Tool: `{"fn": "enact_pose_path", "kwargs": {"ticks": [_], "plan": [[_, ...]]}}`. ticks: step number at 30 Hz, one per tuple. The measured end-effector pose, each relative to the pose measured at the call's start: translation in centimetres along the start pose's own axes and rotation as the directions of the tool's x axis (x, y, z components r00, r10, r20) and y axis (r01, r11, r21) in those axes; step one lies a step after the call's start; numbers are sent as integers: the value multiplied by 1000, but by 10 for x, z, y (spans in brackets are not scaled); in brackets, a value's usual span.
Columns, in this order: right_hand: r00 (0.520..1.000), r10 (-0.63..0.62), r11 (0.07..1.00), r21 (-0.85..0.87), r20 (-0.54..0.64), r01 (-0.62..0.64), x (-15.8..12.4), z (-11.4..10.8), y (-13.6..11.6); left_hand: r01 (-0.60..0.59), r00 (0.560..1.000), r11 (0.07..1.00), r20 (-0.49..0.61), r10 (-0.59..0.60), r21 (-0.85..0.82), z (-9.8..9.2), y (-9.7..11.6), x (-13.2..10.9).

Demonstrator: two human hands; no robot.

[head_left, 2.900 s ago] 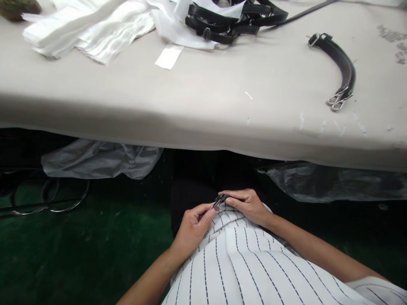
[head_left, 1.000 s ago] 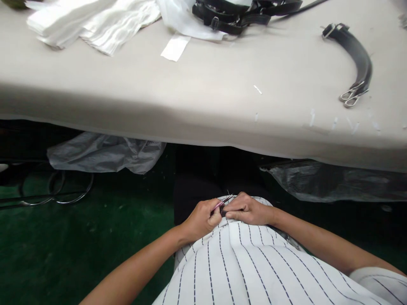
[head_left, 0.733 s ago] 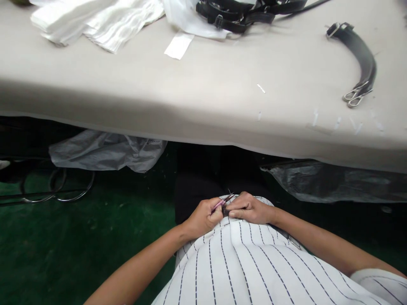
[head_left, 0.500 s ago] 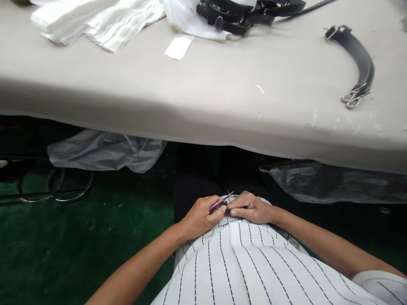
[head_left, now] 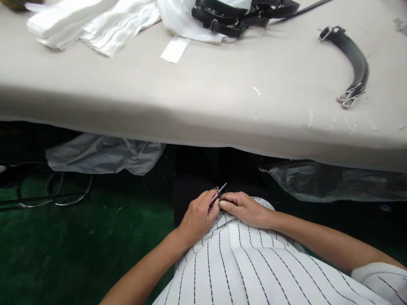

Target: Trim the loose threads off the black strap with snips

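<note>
My left hand (head_left: 199, 216) is closed on small pink-handled thread snips (head_left: 218, 194) whose metal tips point up and to the right. My right hand (head_left: 243, 207) pinches a small dark piece right beside the snips; most of that piece is hidden under the fingers. Both hands rest against my white pinstriped shirt (head_left: 254, 267) at my lap, below the edge of the beige table (head_left: 190, 97).
On the table lie a curved black strap with metal clips (head_left: 354, 57), a heap of black straps (head_left: 241, 15), white plastic bags (head_left: 92, 23) and a white slip (head_left: 171, 48). Grey plastic bags (head_left: 101, 154) hang under the table over a green floor (head_left: 63, 245).
The snips have tilted up, their tips now standing clear above my fingers. Both hands have shifted slightly up and left at my lap.
</note>
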State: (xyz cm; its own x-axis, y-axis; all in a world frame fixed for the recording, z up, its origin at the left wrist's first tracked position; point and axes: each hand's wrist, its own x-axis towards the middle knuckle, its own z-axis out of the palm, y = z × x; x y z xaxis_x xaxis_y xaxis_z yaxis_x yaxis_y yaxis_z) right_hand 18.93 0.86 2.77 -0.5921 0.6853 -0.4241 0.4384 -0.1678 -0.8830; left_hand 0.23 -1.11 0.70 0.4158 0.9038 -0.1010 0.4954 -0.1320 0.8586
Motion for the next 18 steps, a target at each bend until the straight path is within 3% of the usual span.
{"fn": "enact_pose_path", "kwargs": {"ticks": [4, 7, 12, 15, 18], "plan": [[988, -131, 963, -246, -82, 107, -1, 11, 7, 17, 999, 994, 41, -21, 108, 3, 0, -5], [969, -246, 922, -314, -22, 227, -3, 11, 13, 31, 999, 995, 25, -34, 100, 8, -1, -7], [933, -337, 893, -270, 125, 359, -7, 1, 18, 237, 971, 939, 33, -236, -251, 11, -7, -3], [933, -339, 912, -203, 120, 357, -6, -2, 18, 304, 953, 859, 117, -280, -413, 7, -11, -2], [941, -322, 942, -68, 102, 329, -4, -3, 18, 324, 945, 814, 129, -300, -483, 6, -13, -3]]}}
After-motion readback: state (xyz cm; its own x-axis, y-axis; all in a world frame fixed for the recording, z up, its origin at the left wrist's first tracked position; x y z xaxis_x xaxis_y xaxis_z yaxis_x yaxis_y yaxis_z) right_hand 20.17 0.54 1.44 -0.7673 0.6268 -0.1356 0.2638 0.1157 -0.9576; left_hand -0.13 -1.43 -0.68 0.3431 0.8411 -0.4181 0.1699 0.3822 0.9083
